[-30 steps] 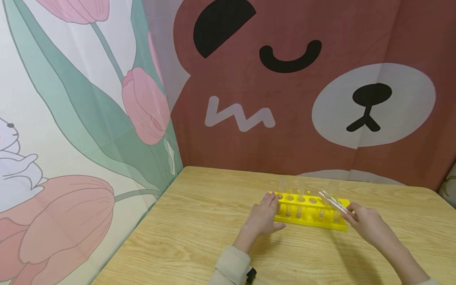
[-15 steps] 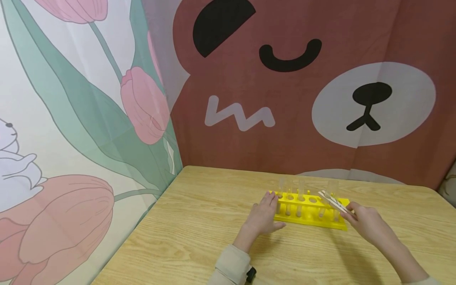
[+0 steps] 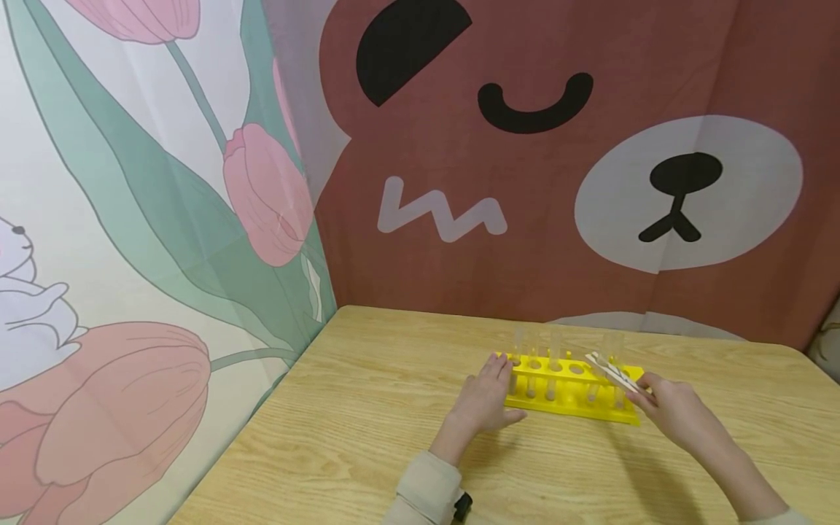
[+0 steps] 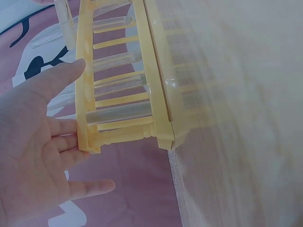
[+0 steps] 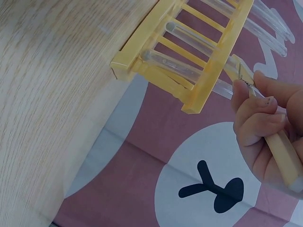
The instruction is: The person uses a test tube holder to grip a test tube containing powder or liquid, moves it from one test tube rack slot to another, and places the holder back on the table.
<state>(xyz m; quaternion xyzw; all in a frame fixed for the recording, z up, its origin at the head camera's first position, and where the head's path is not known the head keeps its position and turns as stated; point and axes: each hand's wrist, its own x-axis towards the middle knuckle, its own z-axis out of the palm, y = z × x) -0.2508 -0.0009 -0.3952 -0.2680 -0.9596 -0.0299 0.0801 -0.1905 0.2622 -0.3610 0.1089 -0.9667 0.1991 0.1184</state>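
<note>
A wood-grain tabletop [image 3: 315,452] is seen from above, its near edge cut off from view. Nearest, a beige cuff [image 3: 428,487] is worn on the left arm, with a small black object [image 3: 462,505] at its side. The left hand [image 3: 482,401] is laid over the left end of a yellow rack [image 3: 571,410]; its fingers are relaxed and spread, with contact made on the upper bar and no closed grasp formed, presumably so that the rack is steadied without the tubes being knocked.

By the right hand [image 3: 682,415], a wooden clip [image 3: 613,373] is gripped firmly, thumb and curled fingers closed about its handle. The clip is slanted across the rack's right end, its tip just beside the tubes there, likely so that the knuckles are held away from them; whether a tube is pinched in it cannot be told.

The rack is set lengthwise towards the tabletop's far edge, between its two far corners. Clear tubes are stood in it: left tubes [image 3: 555,351] and right tubes [image 3: 615,343], with a bare hole [image 3: 576,370] between, so the groups are kept apart. Beyond the far edge, a bear-print cloth [image 3: 446,153] is hung; past the left edge, a tulip-print cloth [image 3: 157,248].
</note>
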